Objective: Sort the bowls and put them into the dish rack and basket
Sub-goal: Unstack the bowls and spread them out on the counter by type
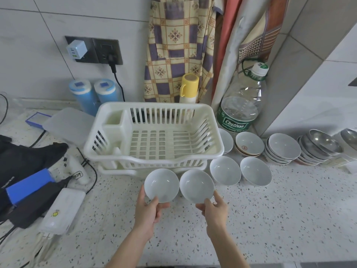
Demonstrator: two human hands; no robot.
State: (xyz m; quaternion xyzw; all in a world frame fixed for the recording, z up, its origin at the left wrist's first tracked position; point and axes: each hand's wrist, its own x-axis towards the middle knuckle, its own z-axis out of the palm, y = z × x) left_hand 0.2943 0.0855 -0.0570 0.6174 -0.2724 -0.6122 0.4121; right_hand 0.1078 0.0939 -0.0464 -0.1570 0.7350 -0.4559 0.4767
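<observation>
Two white bowls are in our grasp above the counter [251, 219], just before the dish rack [154, 138]: left hand [148, 211] pinches the left bowl [161, 185], right hand [215, 209] pinches the right bowl [196, 185]. Both bowls tilt toward us.

Pale tiled wall [58, 20] fills the upper left of the frame, carrying a dark socket plate [94, 50]. Patterned cloth [177, 47], possibly curtains, hangs upper centre. Speckled terrazzo surface [280, 213] spans the lower frame.
</observation>
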